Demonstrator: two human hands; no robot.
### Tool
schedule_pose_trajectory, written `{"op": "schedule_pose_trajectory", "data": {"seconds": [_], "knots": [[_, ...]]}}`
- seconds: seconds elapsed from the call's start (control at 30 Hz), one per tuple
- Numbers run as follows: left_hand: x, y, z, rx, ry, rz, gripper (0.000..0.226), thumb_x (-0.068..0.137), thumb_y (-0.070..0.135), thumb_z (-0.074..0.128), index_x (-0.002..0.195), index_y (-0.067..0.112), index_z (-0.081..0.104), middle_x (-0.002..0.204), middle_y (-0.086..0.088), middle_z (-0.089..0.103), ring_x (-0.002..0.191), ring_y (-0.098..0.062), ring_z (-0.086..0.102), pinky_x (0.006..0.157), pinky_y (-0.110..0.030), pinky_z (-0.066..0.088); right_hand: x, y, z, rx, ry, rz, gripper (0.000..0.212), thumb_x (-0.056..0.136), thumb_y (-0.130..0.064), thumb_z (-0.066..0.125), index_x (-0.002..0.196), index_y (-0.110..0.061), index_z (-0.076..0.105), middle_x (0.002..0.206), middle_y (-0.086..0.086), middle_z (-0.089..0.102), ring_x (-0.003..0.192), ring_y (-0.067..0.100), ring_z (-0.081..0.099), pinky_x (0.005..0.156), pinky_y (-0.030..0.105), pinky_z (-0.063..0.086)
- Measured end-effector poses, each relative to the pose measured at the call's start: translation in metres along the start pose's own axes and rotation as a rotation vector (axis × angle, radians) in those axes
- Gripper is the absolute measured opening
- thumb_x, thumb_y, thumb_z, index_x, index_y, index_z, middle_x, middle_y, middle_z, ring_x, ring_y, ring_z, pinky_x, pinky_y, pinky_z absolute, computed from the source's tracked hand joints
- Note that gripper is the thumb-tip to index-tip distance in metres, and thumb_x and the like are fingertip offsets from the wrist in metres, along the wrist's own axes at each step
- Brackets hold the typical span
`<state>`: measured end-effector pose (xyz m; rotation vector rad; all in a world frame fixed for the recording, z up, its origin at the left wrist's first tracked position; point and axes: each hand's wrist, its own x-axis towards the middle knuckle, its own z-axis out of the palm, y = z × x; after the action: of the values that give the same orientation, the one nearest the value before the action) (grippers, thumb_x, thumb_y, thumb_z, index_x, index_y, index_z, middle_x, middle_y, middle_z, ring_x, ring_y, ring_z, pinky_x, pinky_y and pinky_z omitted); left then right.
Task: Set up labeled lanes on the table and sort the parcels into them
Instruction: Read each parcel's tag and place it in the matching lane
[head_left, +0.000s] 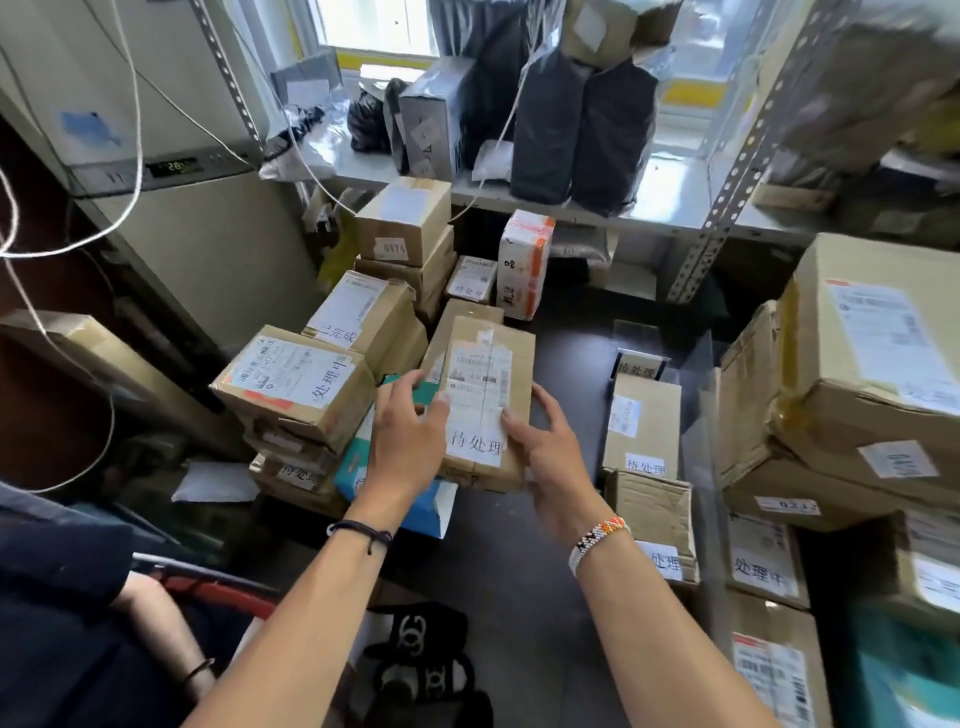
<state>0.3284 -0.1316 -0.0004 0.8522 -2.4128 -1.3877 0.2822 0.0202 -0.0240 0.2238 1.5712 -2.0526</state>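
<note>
The parcel (483, 364) sits between the 2 hands, low over the worktop (566, 332), its near end on a teal box (358, 467). Its long axis runs straight away from the person, and the slip on its near end reads 待处理. The right hand (545, 447) grips the right side, thumb on the slip and fingers wrapped round the edge. The left hand (410, 441) lies on the left edge with its thumb at the slip; I cannot tell whether its fingers curl under or only press.

A small sign (638, 366) with the same 3 characters stands to the right of the parcel, with a tan box (641, 421) bearing that slip just in front of it. So the move probably goes rightward, and the right hand is the nearer one.

A strip of bare worktop lies between parcel and sign, with nothing standing in it. The tan box already fills the spot before the sign, so room there looks tight. Left of the hands a stack (296, 384) marked 处理中 crowds close, and tall cartons (872, 338) wall the far right.
</note>
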Motion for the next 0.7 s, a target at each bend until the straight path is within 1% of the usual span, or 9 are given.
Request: {"op": "schedule_pose_trajectory", "data": {"seconds": [0.07, 0.17, 0.23, 0.33, 0.37, 0.43, 0.53, 0.6, 0.7], "knots": [[-0.002, 0.010, 0.009, -0.072, -0.060, -0.027, 0.045, 0.106, 0.041, 0.053, 0.145, 0.019, 0.054, 0.139, 0.001, 0.057, 0.117, -0.015, 0.060, 0.101, -0.038, 0.049, -0.010, -0.014, -0.012, 0.001, 0.002, -0.066, 0.055, 0.100, -0.015, 0.069, 0.146, -0.038, 0.048, 0.107, 0.001, 0.081, 0.094, 0.022, 0.080, 0.063, 0.036, 0.062], [-0.012, 0.033, 0.026, -0.355, -0.187, -0.026, 0.037, 0.105, 0.047, 0.054, 0.133, 0.023, 0.062, 0.118, 0.004, 0.075, 0.100, -0.011, 0.074, 0.087, -0.037, 0.060, -0.027, -0.039, -0.033, -0.028, 0.004, -0.178, 0.058, 0.099, -0.017, 0.071, 0.147, -0.038, 0.049, 0.113, 0.010, 0.079, 0.099, 0.024, 0.078, 0.068, 0.034, 0.063], [-0.019, 0.050, 0.038, -0.435, -0.194, 0.031, 0.038, 0.104, 0.047, 0.056, 0.133, 0.022, 0.062, 0.115, 0.005, 0.077, 0.099, -0.009, 0.075, 0.085, -0.034, 0.062, -0.039, -0.055, -0.050, -0.034, 0.009, -0.238, 0.057, 0.098, -0.016, 0.071, 0.146, -0.038, 0.050, 0.114, 0.010, 0.079, 0.100, 0.024, 0.078, 0.071, 0.033, 0.063], [-0.030, 0.075, 0.058, -0.498, -0.209, 0.081, 0.038, 0.105, 0.043, 0.057, 0.135, 0.019, 0.059, 0.118, 0.001, 0.075, 0.101, -0.010, 0.075, 0.082, -0.030, 0.060, -0.056, -0.076, -0.078, -0.047, 0.030, -0.303, 0.055, 0.099, -0.013, 0.070, 0.143, -0.039, 0.051, 0.116, 0.010, 0.078, 0.098, 0.019, 0.078, 0.068, 0.026, 0.061], [-0.034, 0.083, 0.064, -0.512, -0.219, 0.087, 0.039, 0.104, 0.045, 0.059, 0.134, 0.019, 0.058, 0.119, 0.000, 0.074, 0.102, -0.010, 0.074, 0.083, -0.031, 0.060, -0.061, -0.081, -0.086, -0.046, 0.045, -0.318, 0.055, 0.099, -0.013, 0.070, 0.143, -0.039, 0.051, 0.118, 0.012, 0.077, 0.098, 0.019, 0.078, 0.068, 0.027, 0.061], [-0.043, 0.097, 0.076, -0.539, -0.244, 0.097, 0.040, 0.102, 0.046, 0.060, 0.132, 0.020, 0.058, 0.119, 0.000, 0.074, 0.104, -0.012, 0.074, 0.086, -0.033, 0.060, -0.069, -0.089, -0.102, -0.044, 0.077, -0.342, 0.058, 0.097, -0.014, 0.073, 0.145, -0.039, 0.052, 0.120, 0.014, 0.076, 0.101, 0.023, 0.077, 0.076, 0.036, 0.064], [-0.056, 0.113, 0.092, -0.539, -0.250, 0.124, 0.036, 0.104, 0.043, 0.059, 0.131, 0.019, 0.056, 0.118, 0.000, 0.072, 0.101, -0.011, 0.073, 0.081, -0.028, 0.060, -0.082, -0.096, -0.121, -0.030, 0.115, -0.373, 0.057, 0.095, -0.015, 0.076, 0.139, -0.044, 0.055, 0.118, 0.012, 0.076, 0.104, 0.026, 0.077, 0.090, 0.049, 0.064], [-0.065, 0.121, 0.100, -0.554, -0.266, 0.135, 0.035, 0.104, 0.041, 0.059, 0.131, 0.019, 0.055, 0.117, 0.000, 0.070, 0.097, -0.007, 0.073, 0.073, -0.021, 0.059, -0.089, -0.099, -0.131, -0.019, 0.138, -0.394, 0.057, 0.095, -0.013, 0.076, 0.138, -0.044, 0.055, 0.118, 0.012, 0.076, 0.105, 0.027, 0.077, 0.093, 0.052, 0.062], [-0.074, 0.126, 0.110, -0.581, -0.299, 0.124, 0.037, 0.103, 0.041, 0.061, 0.131, 0.018, 0.054, 0.118, -0.002, 0.070, 0.096, -0.008, 0.074, 0.070, -0.020, 0.058, -0.098, -0.101, -0.141, -0.013, 0.158, -0.410, 0.061, 0.095, -0.011, 0.075, 0.145, -0.037, 0.053, 0.119, 0.012, 0.076, 0.106, 0.028, 0.076, 0.096, 0.055, 0.060]]}}
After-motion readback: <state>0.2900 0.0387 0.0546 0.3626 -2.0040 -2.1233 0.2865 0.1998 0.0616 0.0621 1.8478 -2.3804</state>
